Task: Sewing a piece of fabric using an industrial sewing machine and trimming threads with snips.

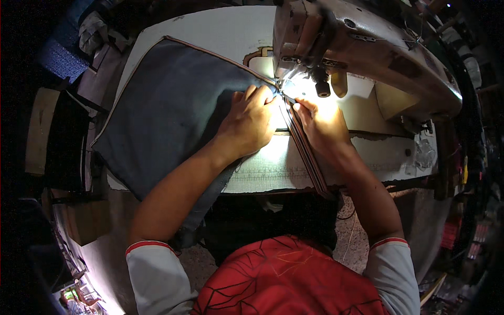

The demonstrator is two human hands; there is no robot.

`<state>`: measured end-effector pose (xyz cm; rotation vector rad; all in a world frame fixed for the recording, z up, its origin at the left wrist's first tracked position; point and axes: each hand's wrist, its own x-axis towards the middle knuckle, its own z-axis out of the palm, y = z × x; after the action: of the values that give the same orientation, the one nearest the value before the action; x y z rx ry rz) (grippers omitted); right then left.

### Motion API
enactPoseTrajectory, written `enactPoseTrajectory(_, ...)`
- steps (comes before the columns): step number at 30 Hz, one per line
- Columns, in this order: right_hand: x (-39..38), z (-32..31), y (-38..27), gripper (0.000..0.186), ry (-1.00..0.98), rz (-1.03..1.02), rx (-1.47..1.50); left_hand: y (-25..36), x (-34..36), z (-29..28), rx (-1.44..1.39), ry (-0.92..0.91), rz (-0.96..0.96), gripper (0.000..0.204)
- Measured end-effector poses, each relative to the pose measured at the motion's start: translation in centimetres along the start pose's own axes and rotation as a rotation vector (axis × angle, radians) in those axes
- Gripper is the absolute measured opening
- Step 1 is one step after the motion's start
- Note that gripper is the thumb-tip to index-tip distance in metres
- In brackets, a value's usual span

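A large dark grey-blue cloth (163, 100) lies on the white sewing table, its far and left edges trimmed with a thin brown and pale border. My left hand (248, 122) rests on the cloth's right corner with curled fingers, pinching its edge close to the needle. Just right of the needle, my right hand (324, 123) pinches a striped brown binding strip (304, 152) between thumb and forefinger. From there the strip runs down over the table's near edge. Over both fingertips stands the sewing machine (378, 44), its lamp washing out the needle area.
A ruler scale (268, 172) is marked along the near part of the tabletop. Part of the cloth hangs over the front edge towards my lap. At the left stands a dark box-like piece (65, 139); a clear plastic item (424, 154) sits at the table's right end.
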<state>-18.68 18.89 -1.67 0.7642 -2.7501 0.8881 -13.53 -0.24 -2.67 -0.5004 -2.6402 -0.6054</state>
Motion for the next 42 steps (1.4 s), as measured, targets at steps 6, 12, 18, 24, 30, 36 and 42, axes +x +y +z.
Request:
enactPoseTrajectory(6, -0.1, -0.3, -0.3, 0.018, 0.064, -0.118, -0.102, -0.5, -0.2, 0.6, 0.022, 0.006, 0.028, 0.023)
enactPoseTrajectory(12, -0.2, -0.3, -0.8, 0.018, 0.036, -0.096, -0.155, -0.4, -0.3, 0.4, 0.03, 0.016, 0.028, 0.021)
enactPoseTrajectory(18, 0.0, 0.9, -0.7, 0.019, 0.157, -0.151, -0.103, 0.1, 0.1, -0.2, 0.041, -0.063, 0.001, 0.024)
enactPoseTrajectory(24, -0.5, 0.0, -1.9, 0.024, 0.026, -0.023, -0.19, 0.2, -0.1, -0.4, 0.04, -0.042, 0.031, 0.02)
enactPoseTrajectory(30, -0.3, 0.9, -1.1, 0.023, 0.07, -0.053, -0.193, -0.2, -0.2, 0.3, 0.074, -0.026, 0.043, 0.017)
enactPoseTrajectory(36, -0.3, 1.8, -0.8, 0.015, 0.223, -0.17, -0.175, 0.0, -0.1, 0.1, 0.066, -0.018, 0.049, 0.02)
enactPoseTrajectory(42, -0.5, 2.2, -0.3, 0.013, 0.225, -0.244, -0.211, -0.1, 0.1, 0.2, 0.035, -0.016, 0.04, 0.02)
